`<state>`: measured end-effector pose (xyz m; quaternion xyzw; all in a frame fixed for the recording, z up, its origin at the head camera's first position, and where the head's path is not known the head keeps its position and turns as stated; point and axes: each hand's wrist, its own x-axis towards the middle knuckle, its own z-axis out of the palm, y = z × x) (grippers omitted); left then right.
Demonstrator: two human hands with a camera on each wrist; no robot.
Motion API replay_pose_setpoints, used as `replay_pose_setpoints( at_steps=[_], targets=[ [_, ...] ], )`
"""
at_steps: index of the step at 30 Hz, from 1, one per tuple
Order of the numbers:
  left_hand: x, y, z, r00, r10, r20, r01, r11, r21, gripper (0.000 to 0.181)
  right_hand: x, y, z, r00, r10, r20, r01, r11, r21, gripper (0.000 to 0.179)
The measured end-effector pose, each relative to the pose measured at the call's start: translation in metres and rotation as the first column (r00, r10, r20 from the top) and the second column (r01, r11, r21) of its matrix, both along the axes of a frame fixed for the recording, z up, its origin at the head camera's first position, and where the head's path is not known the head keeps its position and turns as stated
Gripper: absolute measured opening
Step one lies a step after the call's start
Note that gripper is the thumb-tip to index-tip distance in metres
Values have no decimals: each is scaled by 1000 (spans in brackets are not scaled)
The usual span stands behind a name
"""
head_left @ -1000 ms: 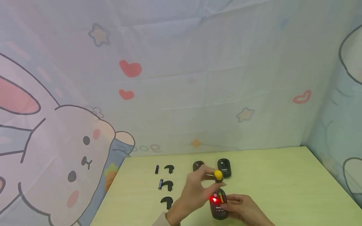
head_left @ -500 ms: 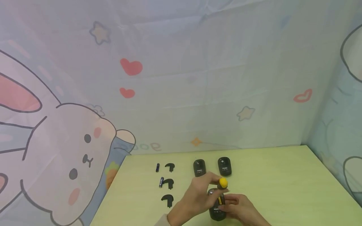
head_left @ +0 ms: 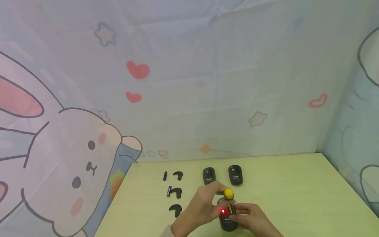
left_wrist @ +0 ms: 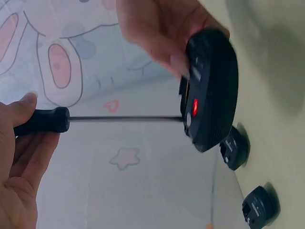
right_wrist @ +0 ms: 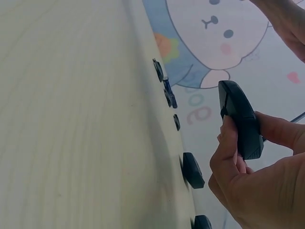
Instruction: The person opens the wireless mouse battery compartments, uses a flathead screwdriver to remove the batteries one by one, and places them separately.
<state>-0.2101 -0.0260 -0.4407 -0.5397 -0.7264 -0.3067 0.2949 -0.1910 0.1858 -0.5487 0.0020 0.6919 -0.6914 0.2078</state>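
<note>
Gripped in my left hand (head_left: 199, 205) is a screwdriver (head_left: 228, 193) with a yellow end on its dark handle. Its long metal shaft runs to the underside of a black computer mouse (left_wrist: 217, 90), the tip right at the surface in the left wrist view. My right hand (head_left: 253, 217) holds that mouse up off the table, thumb on one face and fingers on the other, as the right wrist view shows. The underside faces the screwdriver, with a red light (left_wrist: 195, 107) glowing there. A battery (head_left: 231, 209) with yellow markings shows in the mouse's bay.
Two more black mice (head_left: 209, 175) lie underside up at the back of the pale table (head_left: 296, 197). To the left, several black hook-shaped covers (head_left: 176, 192) stand in a column beside two dark blue batteries (head_left: 168, 191). A printed cloth backdrop (head_left: 189, 82) rises behind the table.
The screwdriver's yellow end has moved slightly down, tilting right and then back left. The red light was hidden half a second ago and shows again. The right hand stays almost still with the mouse.
</note>
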Motion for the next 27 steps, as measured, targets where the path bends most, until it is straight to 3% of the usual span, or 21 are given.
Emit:
replay_pose_setpoints(
  at_steps=[6, 14, 17, 22, 27],
  targets=[
    [-8, -1, 3, 994, -25, 102, 24, 1000, 13, 39, 0, 0, -5, 999, 32, -6, -31, 999, 17, 60],
    [-19, -4, -1, 962, -44, 271, 15, 994, 108, 40, 1, 3, -12, 997, 75, -21, -75, 997, -23, 57],
    [-20, -5, -2, 955, -48, 294, 14, 993, 117, 38, 2, 3, -13, 996, 84, -30, -85, 996, -27, 58],
    [-24, -4, -3, 958, -44, 284, 7, 991, 132, 37, 2, 2, -13, 997, 80, -16, -80, 997, -16, 58],
    [-32, -3, -4, 942, -42, 332, -16, 986, 169, 34, 2, 1, -13, 997, 73, -15, -73, 997, -2, 59]
  ],
)
